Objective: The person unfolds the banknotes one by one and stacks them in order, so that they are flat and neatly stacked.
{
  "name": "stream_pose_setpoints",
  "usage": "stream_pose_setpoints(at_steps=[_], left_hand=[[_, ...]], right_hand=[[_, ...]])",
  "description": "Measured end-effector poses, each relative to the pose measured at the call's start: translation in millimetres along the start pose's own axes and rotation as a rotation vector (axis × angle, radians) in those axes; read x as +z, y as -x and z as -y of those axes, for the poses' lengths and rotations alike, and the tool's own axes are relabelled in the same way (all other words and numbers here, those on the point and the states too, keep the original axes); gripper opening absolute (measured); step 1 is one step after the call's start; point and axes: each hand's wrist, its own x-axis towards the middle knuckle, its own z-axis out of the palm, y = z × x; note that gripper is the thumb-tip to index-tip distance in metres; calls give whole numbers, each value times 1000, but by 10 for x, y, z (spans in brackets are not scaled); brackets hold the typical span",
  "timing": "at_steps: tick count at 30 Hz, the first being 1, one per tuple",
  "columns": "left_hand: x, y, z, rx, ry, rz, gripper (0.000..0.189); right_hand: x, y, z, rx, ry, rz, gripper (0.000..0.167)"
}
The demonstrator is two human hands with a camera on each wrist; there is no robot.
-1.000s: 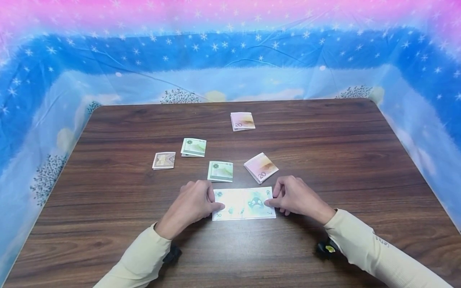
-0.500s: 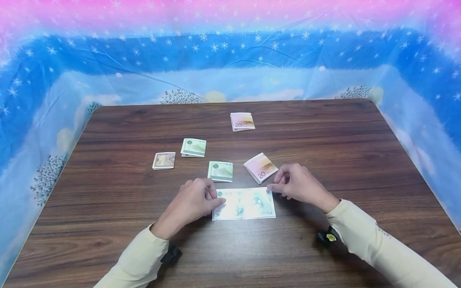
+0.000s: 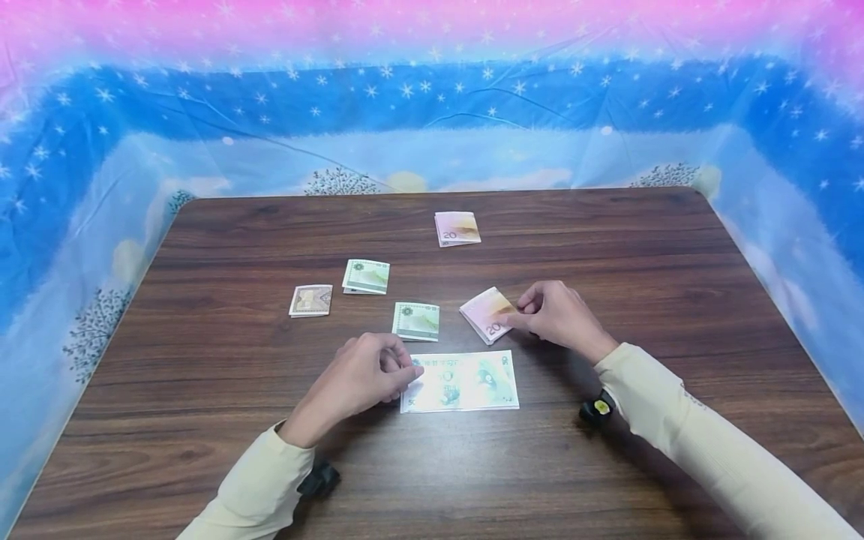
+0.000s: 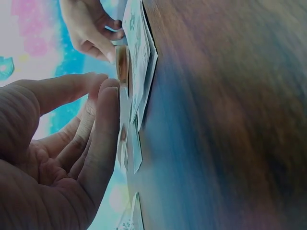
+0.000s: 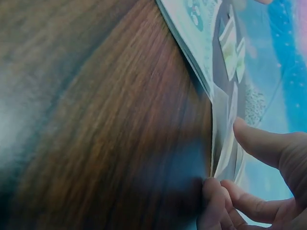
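A stack of flat green banknotes (image 3: 466, 384), the top one marked 50, lies on the table near the person. Over its left end is my left hand (image 3: 351, 381). In the left wrist view the thumb and index fingertips (image 4: 98, 81) meet with nothing between them, beside the stack (image 4: 140, 62). Just beyond the stack, my right hand (image 3: 562, 319) pinches the right corner of a folded pink 20 banknote (image 3: 482, 311). In the right wrist view its thumb (image 5: 252, 136) is on the folded note (image 5: 228, 143), and the other fingertips are at the edge.
Two folded green banknotes (image 3: 415, 322) (image 3: 367, 277) lie left of the pink one. A folded brown banknote (image 3: 311, 301) is farther left, and another folded pink 20 banknote (image 3: 457, 229) lies toward the back edge. A printed cloth (image 3: 432, 157) stands behind the wooden table (image 3: 607, 240).
My right hand has left the right end of the flat banknotes, moved away from me and taken hold of the folded pink note. My left hand has loosened from the left end, staying near.
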Motion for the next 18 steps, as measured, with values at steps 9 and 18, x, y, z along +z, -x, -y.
stream_pose_setpoints(at_steps=[9,18], left_hand=[[-4,-22,7,-4,208,50,16],[-24,-25,17,-15,309,73,14]], right_hand=[[74,-53,107,1,86,-11,50],[120,-86,134,29,75,-15,48]])
